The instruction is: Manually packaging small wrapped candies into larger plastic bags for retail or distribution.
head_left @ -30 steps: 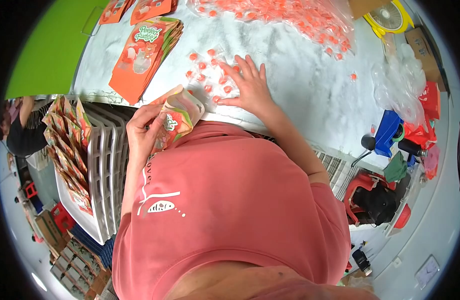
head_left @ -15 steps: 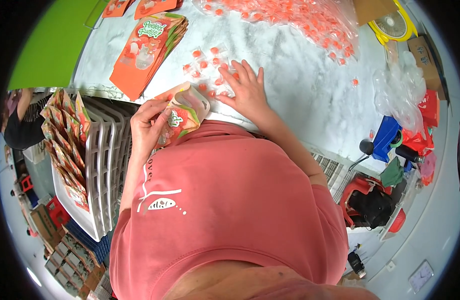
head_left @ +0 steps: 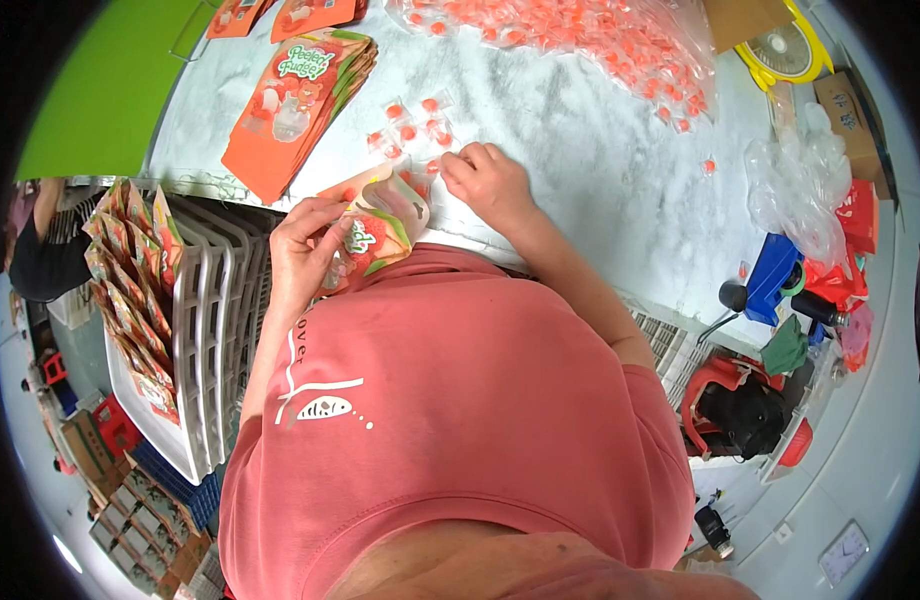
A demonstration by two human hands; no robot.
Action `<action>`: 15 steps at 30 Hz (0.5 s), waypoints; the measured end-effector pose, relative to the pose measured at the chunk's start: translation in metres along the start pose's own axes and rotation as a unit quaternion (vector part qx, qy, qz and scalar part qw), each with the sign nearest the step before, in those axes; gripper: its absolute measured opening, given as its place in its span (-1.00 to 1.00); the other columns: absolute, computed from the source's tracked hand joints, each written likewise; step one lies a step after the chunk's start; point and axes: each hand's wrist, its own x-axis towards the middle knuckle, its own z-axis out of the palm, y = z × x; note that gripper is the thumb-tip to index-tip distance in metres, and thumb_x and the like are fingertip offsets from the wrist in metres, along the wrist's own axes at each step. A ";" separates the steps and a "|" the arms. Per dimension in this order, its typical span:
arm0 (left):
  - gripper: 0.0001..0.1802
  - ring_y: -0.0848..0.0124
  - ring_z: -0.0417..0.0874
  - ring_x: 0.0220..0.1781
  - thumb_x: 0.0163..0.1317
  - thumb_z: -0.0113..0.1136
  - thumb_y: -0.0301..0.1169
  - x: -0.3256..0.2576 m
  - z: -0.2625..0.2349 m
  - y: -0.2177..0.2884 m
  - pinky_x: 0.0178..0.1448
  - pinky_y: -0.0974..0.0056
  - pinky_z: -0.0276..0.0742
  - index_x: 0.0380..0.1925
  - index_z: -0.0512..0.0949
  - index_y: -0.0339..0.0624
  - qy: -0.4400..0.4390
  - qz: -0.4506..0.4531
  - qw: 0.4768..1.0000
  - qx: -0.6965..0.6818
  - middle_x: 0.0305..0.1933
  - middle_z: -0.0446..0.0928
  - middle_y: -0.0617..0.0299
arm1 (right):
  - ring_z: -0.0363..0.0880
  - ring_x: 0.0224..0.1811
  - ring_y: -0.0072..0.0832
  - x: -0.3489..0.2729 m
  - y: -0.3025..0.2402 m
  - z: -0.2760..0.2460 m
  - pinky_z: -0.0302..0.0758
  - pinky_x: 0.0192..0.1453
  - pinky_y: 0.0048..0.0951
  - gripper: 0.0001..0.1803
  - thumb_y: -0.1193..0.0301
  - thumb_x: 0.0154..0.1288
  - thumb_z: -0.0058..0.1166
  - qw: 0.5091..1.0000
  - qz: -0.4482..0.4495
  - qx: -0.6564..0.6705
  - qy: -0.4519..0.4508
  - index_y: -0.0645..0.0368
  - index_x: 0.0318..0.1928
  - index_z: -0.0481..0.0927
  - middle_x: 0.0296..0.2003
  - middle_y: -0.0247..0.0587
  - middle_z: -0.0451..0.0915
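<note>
My left hand (head_left: 305,255) grips an open orange and green stand-up pouch (head_left: 378,228) at the near edge of the white marble table (head_left: 600,150), its mouth turned toward the table. My right hand (head_left: 492,182) rests on the table just right of the pouch, fingers curled over small wrapped orange sweets (head_left: 415,135) lying loose there. Whether a sweet is pinched between the fingers is hidden.
A stack of flat orange pouches (head_left: 295,100) lies at the left of the table. A big pile of wrapped orange sweets (head_left: 580,35) fills the far side. Filled pouches stand in a white tray (head_left: 130,290) on grey crates at my left. Blue and red clutter sits right.
My right hand has drawn back from the loose sweets toward the pouch mouth, fingers curling in. My left hand has tilted the pouch slightly toward the table.
</note>
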 end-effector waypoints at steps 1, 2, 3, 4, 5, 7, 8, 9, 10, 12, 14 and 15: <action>-0.81 0.51 0.63 -0.15 0.24 0.33 -0.57 0.000 0.000 0.000 -0.09 0.40 0.54 -0.13 0.71 -0.31 0.002 0.001 1.000 0.000 -0.12 0.66 0.17 | 0.55 -0.41 -0.49 0.002 0.001 0.001 0.51 -0.44 -0.47 -0.77 0.39 0.00 0.38 0.999 -0.004 0.026 0.029 -0.07 -0.27 0.66 -0.45 -0.46 0.47; -0.81 0.51 0.63 -0.16 0.24 0.32 -0.58 -0.001 0.001 -0.001 -0.11 0.41 0.54 -0.13 0.71 -0.31 0.001 0.004 1.000 -0.002 -0.13 0.66 0.18 | 0.55 -0.41 -0.49 0.002 0.001 0.001 0.51 -0.44 -0.47 -0.77 0.39 0.00 0.38 0.999 -0.005 0.026 0.030 -0.07 -0.27 0.66 -0.45 -0.46 0.47; -0.81 0.51 0.63 -0.17 0.24 0.32 -0.58 -0.001 0.002 -0.002 -0.12 0.41 0.54 -0.14 0.71 -0.31 -0.001 0.007 1.000 -0.005 -0.14 0.65 0.18 | 0.57 -0.42 -0.47 0.002 0.002 0.002 0.52 -0.42 -0.47 -0.79 0.41 0.01 0.38 0.997 0.044 0.060 0.024 -0.05 -0.27 0.68 -0.45 -0.43 0.51; -0.81 0.51 0.63 -0.17 0.24 0.32 -0.58 0.000 0.002 -0.003 -0.12 0.41 0.54 -0.14 0.71 -0.31 0.000 0.008 1.000 -0.005 -0.14 0.65 0.18 | 0.59 -0.44 -0.46 0.002 0.002 0.002 0.53 -0.40 -0.47 -0.80 0.44 0.03 0.38 0.991 0.093 0.095 0.018 -0.02 -0.28 0.70 -0.45 -0.39 0.55; -0.81 0.51 0.63 -0.18 0.24 0.32 -0.58 0.000 0.002 -0.005 -0.12 0.41 0.54 -0.14 0.71 -0.31 0.001 0.017 1.000 -0.001 -0.15 0.65 0.19 | 0.59 -0.44 -0.46 0.003 0.003 0.001 0.53 -0.40 -0.47 -0.80 0.44 0.03 0.38 0.991 0.092 0.095 0.019 -0.02 -0.28 0.70 -0.45 -0.39 0.55; -0.81 0.51 0.63 -0.19 0.24 0.32 -0.58 0.001 0.003 -0.005 -0.13 0.41 0.54 -0.14 0.71 -0.31 0.002 0.027 1.000 0.002 -0.16 0.65 0.19 | 0.59 -0.46 -0.60 0.005 0.002 -0.003 0.50 -0.43 -0.52 -0.85 0.47 0.12 0.37 0.937 0.240 0.253 0.030 0.09 -0.25 0.72 -0.41 -0.39 0.64; -0.81 0.52 0.63 -0.20 0.24 0.32 -0.58 0.003 0.003 -0.005 -0.13 0.41 0.54 -0.14 0.71 -0.31 0.000 0.029 1.000 0.005 -0.16 0.65 0.19 | 0.59 -0.46 -0.60 0.007 0.002 -0.007 0.50 -0.43 -0.52 -0.85 0.47 0.12 0.37 0.937 0.240 0.253 0.030 0.09 -0.25 0.72 -0.41 -0.39 0.64; -0.80 0.52 0.63 -0.21 0.23 0.32 -0.59 0.004 0.003 -0.005 -0.14 0.42 0.53 -0.14 0.71 -0.30 -0.002 0.032 0.999 0.008 -0.15 0.65 0.20 | 0.57 -0.44 -0.67 0.008 0.001 -0.012 0.49 -0.42 -0.54 -0.85 0.47 0.18 0.35 0.885 0.304 0.351 0.022 0.14 -0.22 0.71 -0.37 -0.40 0.66; -0.80 0.52 0.63 -0.21 0.23 0.32 -0.59 0.004 0.003 -0.005 -0.14 0.42 0.53 -0.14 0.71 -0.30 -0.002 0.031 0.999 0.008 -0.15 0.65 0.20 | 0.55 -0.42 -0.74 0.013 -0.001 -0.018 0.48 -0.42 -0.57 -0.85 0.47 0.23 0.34 0.819 0.364 0.444 0.013 0.20 -0.19 0.70 -0.33 -0.41 0.68; -0.80 0.53 0.63 -0.21 0.22 0.32 -0.60 0.004 0.004 -0.006 -0.14 0.43 0.53 -0.13 0.71 -0.29 0.000 0.031 0.999 0.017 -0.15 0.65 0.20 | 0.54 -0.39 -0.75 0.020 -0.007 -0.031 0.49 -0.38 -0.59 -0.84 0.47 0.26 0.32 0.785 0.383 0.488 -0.010 0.24 -0.17 0.69 -0.32 -0.43 0.67; -0.79 0.52 0.63 -0.21 0.22 0.32 -0.60 0.005 0.005 -0.006 -0.14 0.43 0.53 -0.13 0.71 -0.29 -0.004 0.022 1.000 0.004 -0.15 0.65 0.19 | 0.53 -0.37 -0.75 0.028 -0.014 -0.043 0.50 -0.34 -0.60 -0.83 0.48 0.28 0.31 0.748 0.401 0.529 -0.031 0.27 -0.15 0.68 -0.31 -0.44 0.67; -0.79 0.52 0.63 -0.20 0.22 0.32 -0.60 0.006 0.005 -0.005 -0.13 0.43 0.53 -0.13 0.72 -0.29 -0.007 0.013 1.000 -0.008 -0.14 0.65 0.19 | 0.54 -0.35 -0.74 0.032 -0.019 -0.049 0.50 -0.30 -0.61 -0.82 0.49 0.29 0.29 0.726 0.382 0.569 -0.055 0.27 -0.13 0.67 -0.30 -0.42 0.67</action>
